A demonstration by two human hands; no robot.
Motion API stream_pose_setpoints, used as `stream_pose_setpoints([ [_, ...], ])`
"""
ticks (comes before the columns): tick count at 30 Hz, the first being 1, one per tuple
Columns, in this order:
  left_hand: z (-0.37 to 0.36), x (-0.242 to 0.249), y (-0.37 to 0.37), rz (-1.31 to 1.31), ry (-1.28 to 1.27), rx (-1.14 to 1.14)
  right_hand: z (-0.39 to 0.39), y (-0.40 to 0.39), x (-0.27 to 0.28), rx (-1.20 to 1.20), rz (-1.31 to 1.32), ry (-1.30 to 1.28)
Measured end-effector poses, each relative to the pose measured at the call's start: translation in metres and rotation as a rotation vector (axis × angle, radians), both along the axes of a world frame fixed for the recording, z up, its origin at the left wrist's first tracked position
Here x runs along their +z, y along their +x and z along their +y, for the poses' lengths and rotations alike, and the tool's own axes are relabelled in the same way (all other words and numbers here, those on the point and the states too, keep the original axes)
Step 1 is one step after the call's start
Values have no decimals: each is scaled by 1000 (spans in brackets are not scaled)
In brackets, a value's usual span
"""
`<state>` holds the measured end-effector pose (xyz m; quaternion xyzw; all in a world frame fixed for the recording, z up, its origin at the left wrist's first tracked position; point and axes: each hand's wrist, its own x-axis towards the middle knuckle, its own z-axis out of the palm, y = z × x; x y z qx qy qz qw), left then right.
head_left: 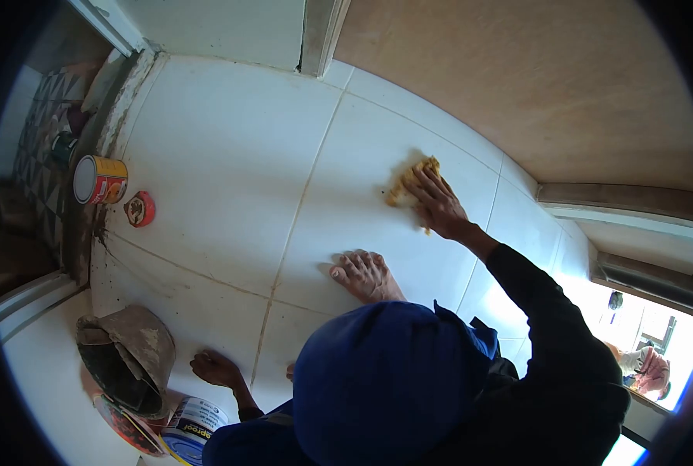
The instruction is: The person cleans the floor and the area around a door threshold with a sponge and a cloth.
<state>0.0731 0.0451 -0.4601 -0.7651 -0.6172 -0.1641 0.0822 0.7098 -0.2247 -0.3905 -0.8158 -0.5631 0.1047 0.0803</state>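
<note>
The right hand (441,208) lies spread over the yellow cloth (401,194) on white floor tiles (222,132), beyond a bare foot (367,277); leaning hard could make it skid (left hand (216,369): cannot tell whether curled).

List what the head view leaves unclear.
All in the head view:
Crumpled yellow cloth: partly hidden by the bare right hand.
Bare left hand: palm turned away.
White-and-blue plastic bucket: cut off by the bottom edge.
Dark green object at far left: too dim to identify.
</note>
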Motion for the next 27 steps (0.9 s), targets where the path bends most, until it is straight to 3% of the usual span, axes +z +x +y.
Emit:
stream_pose_setpoints([
  [3, 0, 1, -4, 22, -23, -22, -51, 14, -6, -213, -69, 122],
  [7, 0, 6, 2, 28, -33, -40, -4, 28, -52, -546, -250, 341],
  [8, 1, 6, 2, 16, -35, -29, 16, 16, -45, -546, -221, 316],
  [10, -1, -1, -3, 2, -38, -18, 34, -10, -23, -273, -35, 243],
  [12, 1, -5, -14, 19, -74, -35, 16, -3, -6, -151, -46, 95],
  [16, -14, 2, -12, 48, -51, -51, 38, 43, -21, -360, -144, 260],
  [22, -11, -4, -12, -33, -64, -32, 15, 47, -31, -334, -142, 336],
  [24, -10, -3, -9, -18, -88, -29, 39, 45, -44, -492, -272, 331],
  [27, -10, 1, -6, -22, -80, 1, 28, 1, -29, -313, -121, 324],
])
